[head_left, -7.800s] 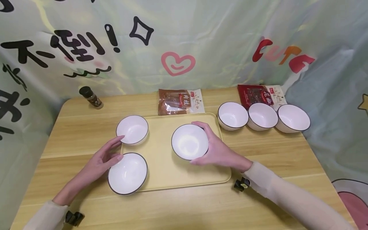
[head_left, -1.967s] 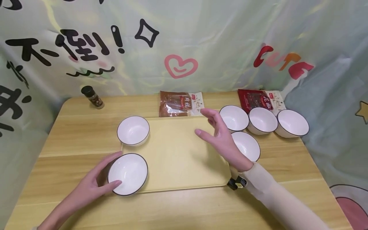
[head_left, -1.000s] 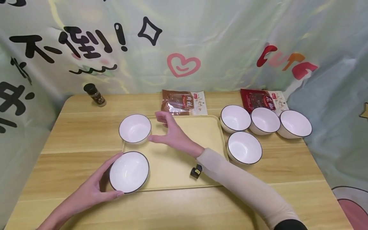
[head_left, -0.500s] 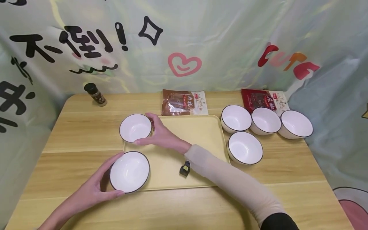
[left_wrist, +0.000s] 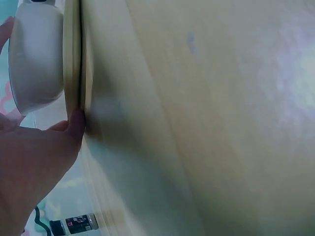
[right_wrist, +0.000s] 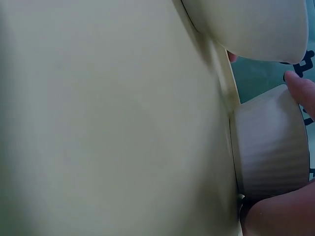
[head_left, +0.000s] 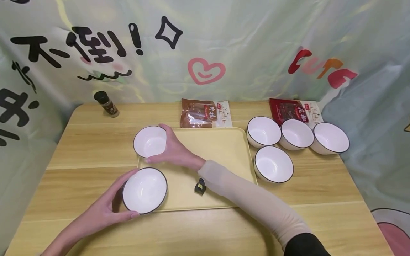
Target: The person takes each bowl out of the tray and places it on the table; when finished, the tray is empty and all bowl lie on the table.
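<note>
A pale yellow tray (head_left: 208, 149) lies on the wooden table. At its left end stand two white, dark-rimmed bowls. My left hand (head_left: 104, 211) holds the nearer bowl (head_left: 145, 191), thumb at the front of the rim and fingers round the left side. In the left wrist view a fingertip rests low by the tray edge (left_wrist: 73, 64), below that bowl (left_wrist: 39, 56). My right hand (head_left: 174, 149) grips the farther bowl (head_left: 148, 141) from the right, thumb in front and fingers behind. The right wrist view shows this bowl's ribbed side (right_wrist: 270, 142) between thumb and finger.
Three white bowls stand in a row at the right, including the end bowl (head_left: 330, 138); another bowl (head_left: 273, 164) sits before them beside the tray. A brown spice packet (head_left: 205, 113), a red packet (head_left: 291, 111) and a black-capped spice jar (head_left: 107, 104) lie along the back.
Earlier my right hand held a bowl over the tray; that bowl now stands right of it. The hand then moved left and closed round the farther left bowl. My left hand took hold of the nearer one.
</note>
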The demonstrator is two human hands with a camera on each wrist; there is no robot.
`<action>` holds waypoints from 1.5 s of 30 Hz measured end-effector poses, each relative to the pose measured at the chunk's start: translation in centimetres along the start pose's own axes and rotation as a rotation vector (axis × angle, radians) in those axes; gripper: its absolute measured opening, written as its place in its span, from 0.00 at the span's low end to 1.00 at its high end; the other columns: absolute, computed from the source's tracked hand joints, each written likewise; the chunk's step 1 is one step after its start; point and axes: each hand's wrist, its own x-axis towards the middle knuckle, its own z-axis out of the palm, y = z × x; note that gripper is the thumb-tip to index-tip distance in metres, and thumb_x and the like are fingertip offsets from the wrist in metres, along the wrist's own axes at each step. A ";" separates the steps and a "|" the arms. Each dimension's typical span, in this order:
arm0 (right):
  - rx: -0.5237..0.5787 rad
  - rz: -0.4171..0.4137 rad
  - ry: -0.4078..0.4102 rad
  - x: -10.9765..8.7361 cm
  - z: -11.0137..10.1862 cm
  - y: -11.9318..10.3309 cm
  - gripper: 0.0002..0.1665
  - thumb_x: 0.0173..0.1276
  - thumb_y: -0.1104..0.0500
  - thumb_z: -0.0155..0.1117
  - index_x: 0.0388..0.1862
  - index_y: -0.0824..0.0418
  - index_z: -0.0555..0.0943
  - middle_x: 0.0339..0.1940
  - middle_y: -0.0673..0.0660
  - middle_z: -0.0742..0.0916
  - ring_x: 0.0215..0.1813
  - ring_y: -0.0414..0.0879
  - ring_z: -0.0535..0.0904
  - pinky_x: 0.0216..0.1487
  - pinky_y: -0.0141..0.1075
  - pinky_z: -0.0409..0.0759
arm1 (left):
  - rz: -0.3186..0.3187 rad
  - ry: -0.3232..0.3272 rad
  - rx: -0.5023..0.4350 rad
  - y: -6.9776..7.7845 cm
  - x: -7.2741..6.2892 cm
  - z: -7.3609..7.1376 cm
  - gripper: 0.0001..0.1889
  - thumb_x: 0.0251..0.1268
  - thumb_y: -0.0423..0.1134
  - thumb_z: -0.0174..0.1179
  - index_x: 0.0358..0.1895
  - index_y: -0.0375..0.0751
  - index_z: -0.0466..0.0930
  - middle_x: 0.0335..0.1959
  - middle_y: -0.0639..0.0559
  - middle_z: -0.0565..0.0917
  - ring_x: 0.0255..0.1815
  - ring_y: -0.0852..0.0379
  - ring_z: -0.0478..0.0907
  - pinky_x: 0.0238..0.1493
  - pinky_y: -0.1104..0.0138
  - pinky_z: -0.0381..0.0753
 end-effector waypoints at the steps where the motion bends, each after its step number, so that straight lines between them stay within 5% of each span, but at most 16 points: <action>1: -0.003 -0.005 0.000 0.0 0.0 0.0 0.79 0.51 0.52 0.94 0.91 0.49 0.49 0.80 0.56 0.69 0.71 0.48 0.73 0.72 0.46 0.74 | -0.006 0.002 0.006 0.0 0.0 0.0 0.61 0.58 0.31 0.84 0.90 0.52 0.53 0.84 0.49 0.61 0.78 0.63 0.62 0.70 0.80 0.62; 12: 0.002 -0.028 -0.022 0.3 -0.2 0.1 0.78 0.49 0.56 0.95 0.90 0.46 0.52 0.79 0.57 0.71 0.69 0.48 0.74 0.68 0.43 0.77 | -0.015 0.010 0.025 0.2 0.1 -0.1 0.61 0.56 0.32 0.85 0.90 0.52 0.54 0.84 0.49 0.62 0.77 0.65 0.63 0.69 0.80 0.63; 32: -0.005 -0.018 0.057 -0.3 -0.3 0.2 0.75 0.45 0.56 0.97 0.87 0.43 0.59 0.75 0.52 0.77 0.67 0.46 0.77 0.67 0.44 0.79 | 0.000 0.008 0.008 0.0 0.1 0.0 0.61 0.56 0.30 0.85 0.90 0.53 0.54 0.84 0.49 0.62 0.76 0.63 0.64 0.68 0.79 0.65; 45: 0.023 -0.034 0.086 -1.1 -0.9 -0.5 0.74 0.46 0.57 0.96 0.87 0.46 0.58 0.74 0.51 0.76 0.67 0.47 0.77 0.66 0.43 0.80 | -0.054 0.012 0.019 -0.1 0.1 0.0 0.61 0.57 0.34 0.85 0.90 0.56 0.54 0.85 0.52 0.60 0.78 0.66 0.60 0.68 0.82 0.60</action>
